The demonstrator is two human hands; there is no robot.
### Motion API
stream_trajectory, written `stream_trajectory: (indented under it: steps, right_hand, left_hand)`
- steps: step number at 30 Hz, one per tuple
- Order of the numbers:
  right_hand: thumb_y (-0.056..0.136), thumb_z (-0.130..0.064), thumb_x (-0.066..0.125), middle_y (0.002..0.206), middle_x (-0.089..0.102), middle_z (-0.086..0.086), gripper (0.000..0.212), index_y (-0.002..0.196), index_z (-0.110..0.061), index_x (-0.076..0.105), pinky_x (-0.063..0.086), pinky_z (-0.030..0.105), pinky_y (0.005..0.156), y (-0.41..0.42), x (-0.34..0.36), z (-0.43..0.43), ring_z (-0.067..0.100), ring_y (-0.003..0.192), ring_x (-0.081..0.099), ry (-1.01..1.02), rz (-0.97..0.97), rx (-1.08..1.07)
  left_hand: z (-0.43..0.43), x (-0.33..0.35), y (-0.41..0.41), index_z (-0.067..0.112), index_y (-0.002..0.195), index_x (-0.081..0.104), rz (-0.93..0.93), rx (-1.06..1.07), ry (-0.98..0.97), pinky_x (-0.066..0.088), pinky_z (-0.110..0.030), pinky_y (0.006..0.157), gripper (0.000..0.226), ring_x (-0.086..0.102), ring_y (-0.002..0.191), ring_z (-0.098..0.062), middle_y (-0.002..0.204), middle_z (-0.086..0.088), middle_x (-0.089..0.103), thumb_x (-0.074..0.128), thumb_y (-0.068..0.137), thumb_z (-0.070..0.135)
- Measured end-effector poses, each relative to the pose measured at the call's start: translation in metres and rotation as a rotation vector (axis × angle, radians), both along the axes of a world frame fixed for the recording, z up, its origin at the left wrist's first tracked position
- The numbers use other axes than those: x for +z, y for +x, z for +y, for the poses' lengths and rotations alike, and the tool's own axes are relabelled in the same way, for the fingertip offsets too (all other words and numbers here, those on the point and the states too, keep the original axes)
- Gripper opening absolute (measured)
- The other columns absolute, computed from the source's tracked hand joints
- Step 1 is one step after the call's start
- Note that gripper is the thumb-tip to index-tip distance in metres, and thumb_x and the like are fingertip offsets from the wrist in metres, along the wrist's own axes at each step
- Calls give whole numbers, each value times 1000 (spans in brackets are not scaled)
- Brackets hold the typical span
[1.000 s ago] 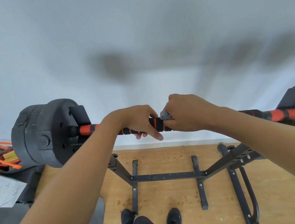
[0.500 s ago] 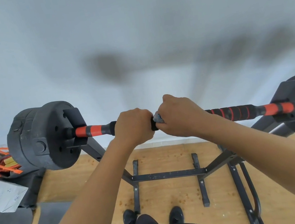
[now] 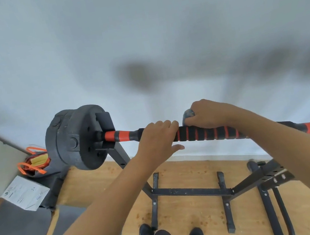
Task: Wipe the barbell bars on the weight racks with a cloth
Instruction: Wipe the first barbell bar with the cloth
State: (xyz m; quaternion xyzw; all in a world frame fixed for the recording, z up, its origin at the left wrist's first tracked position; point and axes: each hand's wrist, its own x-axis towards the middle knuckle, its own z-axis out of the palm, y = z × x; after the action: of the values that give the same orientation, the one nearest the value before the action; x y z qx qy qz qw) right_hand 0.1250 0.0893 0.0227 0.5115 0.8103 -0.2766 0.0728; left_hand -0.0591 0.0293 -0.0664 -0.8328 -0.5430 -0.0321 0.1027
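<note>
Fingers (image 3: 163, 125) of your left hand (image 3: 157, 139) hook over the barbell bar (image 3: 204, 134), thumb loose underneath, just right of the orange band. Your right hand (image 3: 209, 114) has its fingers bunched round a grey cloth (image 3: 187, 114), which sits on top of the striped foam grip just beside the left knuckles. The bar rests on the rack (image 3: 192, 190), with the left weight plate (image 3: 75, 139) on its end. You look mid-wipe on the centre grip. Wrap the cloth fully round the bar, squeeze, and drag it along the ribs toward the bar's right end. Brace with the left so the bar doesn't roll.
</note>
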Motion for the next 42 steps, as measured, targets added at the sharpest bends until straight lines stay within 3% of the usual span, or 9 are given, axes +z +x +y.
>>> stream_trajectory:
  steps: [5, 11, 16, 22, 28, 31, 34, 38, 42]
  right_hand:
    - [87, -28, 46, 71, 59, 9, 26, 66, -13, 49, 40, 30, 51, -1, -3, -23, 19, 52, 45, 129, -35, 28]
    - [97, -35, 42, 77, 54, -5, 30, 73, -22, 54, 42, 32, 57, 3, -17, -48, 15, 84, 44, 535, -156, 263]
    - [96, -32, 53, 70, 52, -7, 21, 78, -22, 58, 39, 31, 50, 6, -21, -54, 15, 84, 33, 691, -216, 419]
    - [98, -38, 44, 80, 58, -10, 24, 91, -22, 60, 49, 32, 58, 14, 6, -66, 13, 84, 41, 625, -163, 510]
    - [87, -27, 48, 71, 66, -4, 20, 75, -19, 63, 48, 33, 62, 45, 25, -10, 21, 67, 60, 202, 172, -32]
    - [81, -24, 53, 72, 70, -6, 17, 75, -16, 68, 53, 37, 69, 42, 8, 9, 17, 71, 65, 41, 132, -17]
    - [87, -34, 58, 81, 71, -13, 17, 79, -33, 73, 55, 34, 77, 27, -7, 14, 8, 82, 64, 1, 42, 91]
    - [87, -28, 57, 88, 73, -8, 19, 84, -25, 75, 56, 38, 85, 21, -7, 11, 14, 88, 67, -80, 116, 51]
    - [86, -17, 50, 83, 73, 8, 17, 75, -9, 61, 56, 32, 57, 19, -5, -8, 21, 65, 67, 96, 140, 56]
  left_hand:
    - [11, 4, 11, 21, 70, 44, 32, 109, 29, 33, -28, 48, 27, 41, 45, -19, 52, 8, 37, 67, 84, 24]
    - [38, 33, 9, 16, 67, 53, -46, 145, -537, 47, -29, 57, 45, 57, 52, -19, 58, 4, 60, 70, 85, 54]
    - [57, 38, 0, 9, 68, 58, -207, 108, -987, 45, -30, 58, 64, 49, 46, -23, 56, -6, 56, 83, 72, 68]
    - [54, 32, 0, 5, 78, 69, -184, 120, -857, 53, -31, 59, 67, 62, 47, -17, 64, -9, 71, 82, 70, 70]
    - [56, 38, -1, 11, 77, 65, -259, 103, -935, 53, -30, 60, 51, 59, 47, -17, 57, -2, 63, 86, 75, 57]
    - [54, 41, -1, 12, 80, 66, -276, 106, -922, 57, -32, 64, 51, 63, 49, -16, 59, 1, 67, 87, 73, 58]
    - [43, 44, -1, 26, 85, 60, -234, 82, -693, 57, -33, 70, 49, 68, 63, -12, 71, 8, 69, 84, 70, 66]
    - [13, 25, 10, 25, 94, 52, -114, 97, -208, 52, -34, 71, 43, 61, 73, -16, 80, 10, 59, 74, 84, 61]
    - [6, 7, 21, 22, 76, 49, -24, 124, -22, 41, -29, 55, 27, 50, 54, -20, 59, 7, 46, 72, 83, 34]
